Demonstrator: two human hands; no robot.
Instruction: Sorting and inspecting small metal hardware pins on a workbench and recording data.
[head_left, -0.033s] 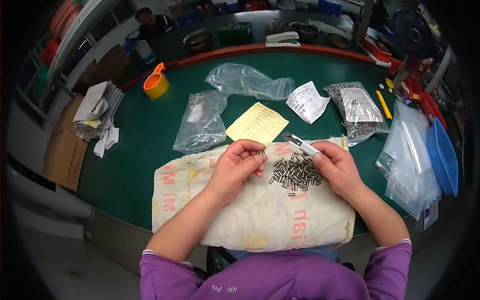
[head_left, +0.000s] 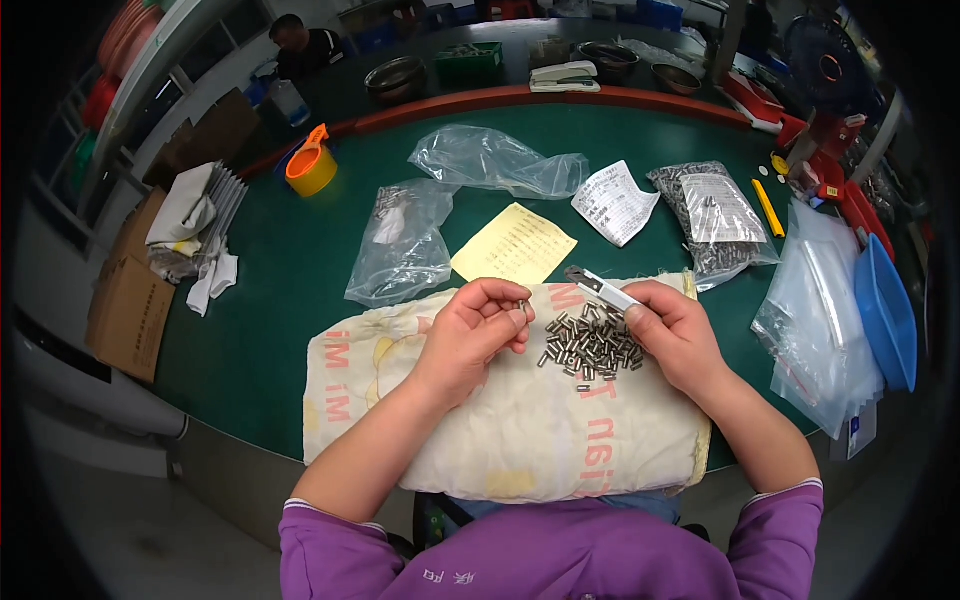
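Note:
My left hand (head_left: 478, 335) is closed in a pinch on a small metal cylinder (head_left: 522, 306), whose end shows at the fingertips. In my right hand (head_left: 672, 330) is a slim silver hand tool (head_left: 608, 292) with a dark tip pointing up and to the left; its exact kind is unclear. Between my hands lies a loose pile of short, shiny metal cylinders (head_left: 590, 345). The pile rests on a cream cloth sack (head_left: 450, 450) with red print, spread along the near edge of the green table (head_left: 330, 240).
Past the sack lie a yellow handwritten sheet (head_left: 515, 245), a white paper slip (head_left: 615, 203), clear plastic bags (head_left: 400, 250) and a full bag of metal parts (head_left: 712, 215). Tape rolls (head_left: 312, 170) stand left, a blue tray (head_left: 885, 315) right. Another person (head_left: 300, 48) is at the far left.

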